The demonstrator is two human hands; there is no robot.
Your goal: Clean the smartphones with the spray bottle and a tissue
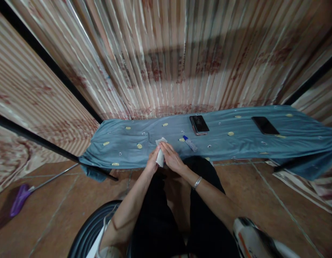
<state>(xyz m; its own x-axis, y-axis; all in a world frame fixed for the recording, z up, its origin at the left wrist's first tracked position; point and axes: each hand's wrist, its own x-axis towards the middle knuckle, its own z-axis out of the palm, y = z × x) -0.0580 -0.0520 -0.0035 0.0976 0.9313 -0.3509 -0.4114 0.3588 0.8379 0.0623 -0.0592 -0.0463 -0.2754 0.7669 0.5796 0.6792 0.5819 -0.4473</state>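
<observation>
Both my hands meet in front of me at the near edge of the cloth-covered bench. My left hand (153,158) and my right hand (171,157) are closed on a white tissue or cloth (160,158), which pokes out above and below the fingers. Whether it wraps something is hidden. To the right of my right hand, a small clear bottle with a blue cap (190,143) lies on its side. Farther back is a dark phone (199,124) on top of another flat, pinkish-edged item.
Another dark phone (265,125) lies at the right of the blue patterned cloth (133,136). Black poles (47,61) frame the bench, with striped curtains (160,64) behind. A purple broom (20,200) rests on the tiled floor at left. A ribbed black round seat (85,222) is below.
</observation>
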